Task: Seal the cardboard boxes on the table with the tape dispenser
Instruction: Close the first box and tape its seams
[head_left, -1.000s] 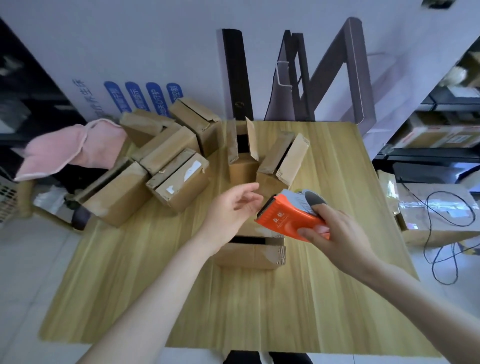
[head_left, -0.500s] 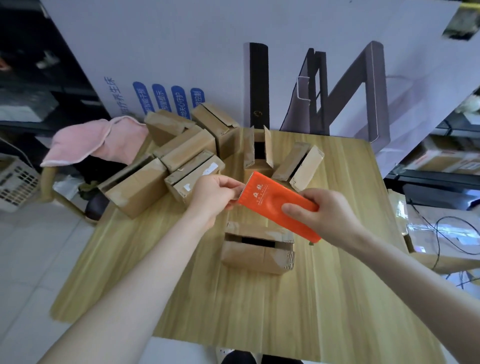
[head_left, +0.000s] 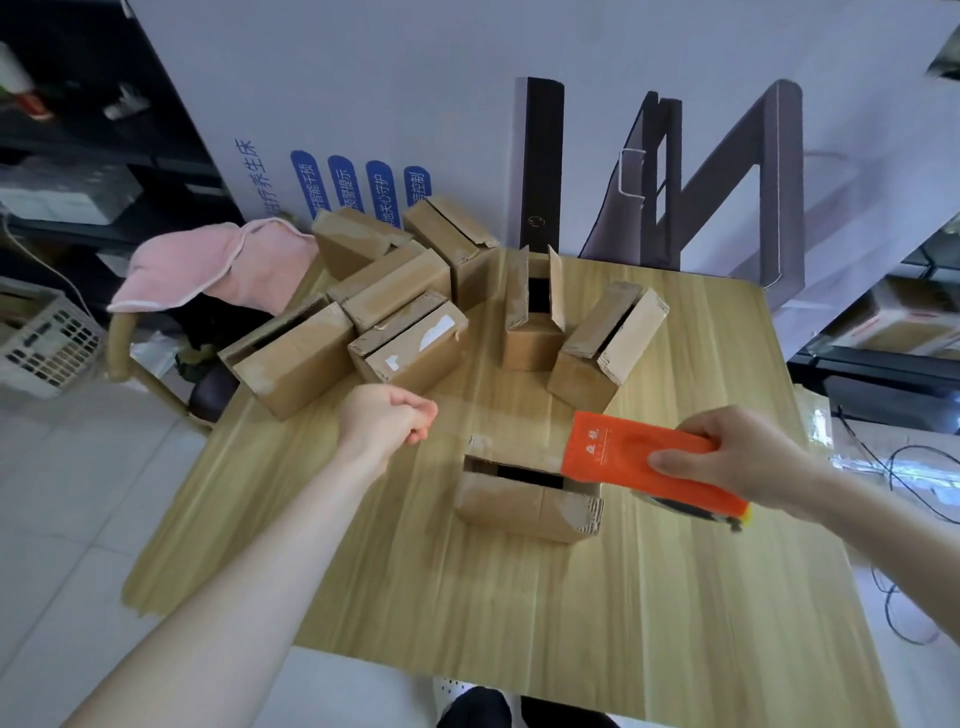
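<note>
My right hand (head_left: 737, 452) grips the orange tape dispenser (head_left: 639, 457) above the right end of a small cardboard box (head_left: 519, 499) in the middle of the table. The box's top flaps leave a dark gap between them. My left hand (head_left: 387, 421) is closed in a fist to the left of the box, pinching the end of a clear tape strip (head_left: 498, 418). The strip stretches from the fist across to the dispenser, just above the box's far edge.
Several more cardboard boxes (head_left: 410, 343) are piled at the table's back left; two open ones (head_left: 535, 312) (head_left: 608, 343) stand at the back middle. The wooden table (head_left: 571, 623) shows bare wood in front. A pink cloth (head_left: 208, 270) hangs over a chair on the left.
My hands have drawn apart: the left went left as a closed fist, the right carried the dispenser to the right, and a strip of tape now spans between them over the box.
</note>
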